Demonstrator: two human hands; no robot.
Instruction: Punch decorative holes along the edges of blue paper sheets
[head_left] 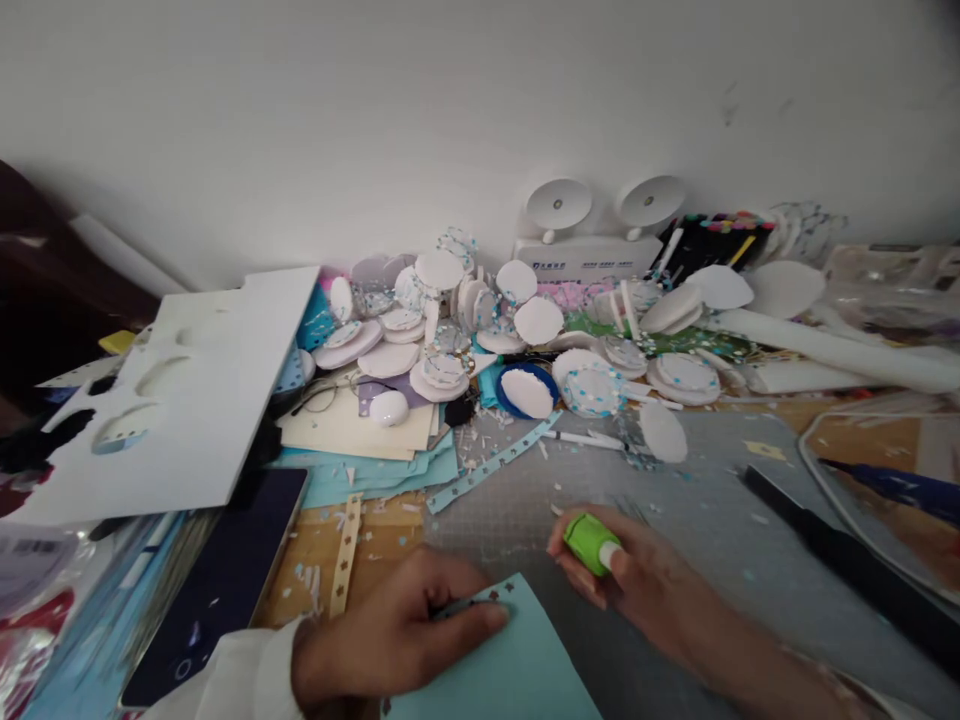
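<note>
My left hand (397,630) lies curled on the near edge of a light blue paper sheet (517,670), its fingers pressed down on the sheet's punched top edge. My right hand (637,580) is closed round a small green and white craft punch (591,542), held just above the grey cutting mat (675,500) to the right of the sheet. The sheet's top edge shows a row of small punched holes near my left fingertips.
Several white foam discs (525,330) are heaped at the back by the wall. A white foam board with round cut-outs (195,400) leans at left over a dark tablet (217,580). A punched blue strip (495,465), a black ruler (840,550) and a tray (885,500) lie around the mat.
</note>
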